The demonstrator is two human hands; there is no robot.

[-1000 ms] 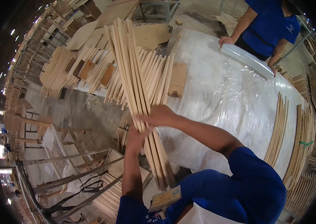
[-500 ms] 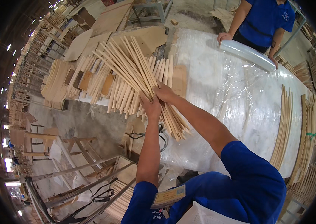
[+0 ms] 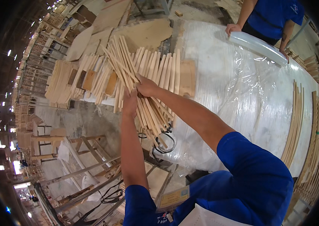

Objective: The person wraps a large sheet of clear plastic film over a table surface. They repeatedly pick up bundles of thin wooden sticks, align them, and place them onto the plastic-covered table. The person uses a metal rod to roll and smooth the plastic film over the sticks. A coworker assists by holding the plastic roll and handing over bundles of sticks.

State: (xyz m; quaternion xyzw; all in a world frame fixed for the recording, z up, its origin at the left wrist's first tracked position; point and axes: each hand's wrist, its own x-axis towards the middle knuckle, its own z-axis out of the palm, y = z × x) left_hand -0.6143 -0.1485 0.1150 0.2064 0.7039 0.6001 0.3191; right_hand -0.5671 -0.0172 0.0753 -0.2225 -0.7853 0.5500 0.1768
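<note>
A bundle of thin pale wooden sticks (image 3: 150,119) is gripped at its middle by both my hands. My left hand (image 3: 130,103) is closed round the near left side of it. Just beyond, my right hand (image 3: 147,87) is wrapped round the same bundle from the right, close against the left. The sticks fan out at both ends and cross one another at the far end. Under and behind them lies a row of thicker wooden rods (image 3: 164,69). My palms and the ends of some fingers are hidden.
To the right stretches a table covered in clear plastic film (image 3: 208,79), with long thin strips (image 3: 293,124) along its right side. Across it, a person in blue holds a film roll (image 3: 259,48). Wooden blocks (image 3: 89,79) lie among sticks at left. A metal-framed cart (image 3: 80,199) stands near left.
Both hands have moved left with the bundle, which now points more nearly straight away from me. More of the thicker rods show to its right. The view has shifted slightly.
</note>
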